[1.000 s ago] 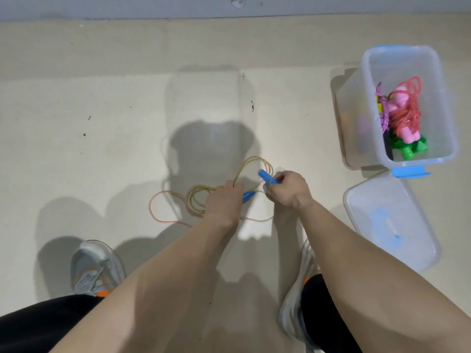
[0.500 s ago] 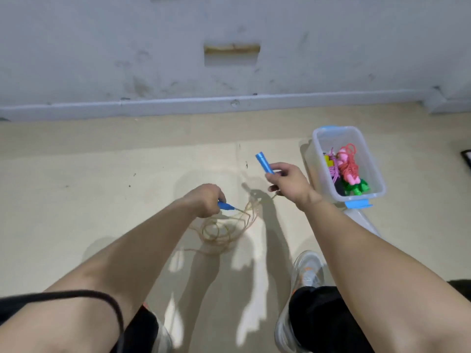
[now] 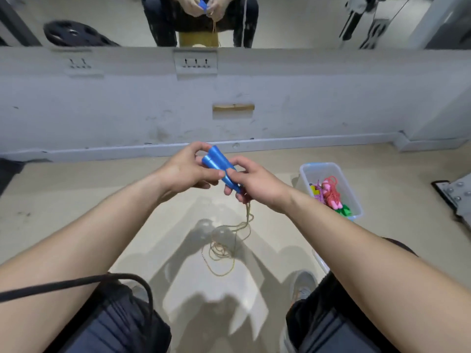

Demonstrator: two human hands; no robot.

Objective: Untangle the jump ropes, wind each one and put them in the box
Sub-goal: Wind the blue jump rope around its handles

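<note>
**Two blue handles brought together above a trailing cord**

A seated person holds the pair of blue handles of a jump rope side by side in front of them, raised above the beige floor. The left hand wraps its curled fingers and thumb round the upper ends of the handles. The right hand pinches their lower ends between thumb and curled fingers. From under the right hand the yellowish cord hangs down to the floor, where it lies in loose, overlapping loops between the person's knees.

To the right, near the right forearm, stands the clear plastic box with a blue rim, its top open. Inside it lie a wound pink rope, a purple rope and green handles, bunched together; a small yellow part beside them is too unclear to name.

A grey shoe shows beside the right knee, and a black cable arcs over the left thigh. A scuffed grey wall runs behind, and above it a mirror reflects the person's hands on the handles.
</note>
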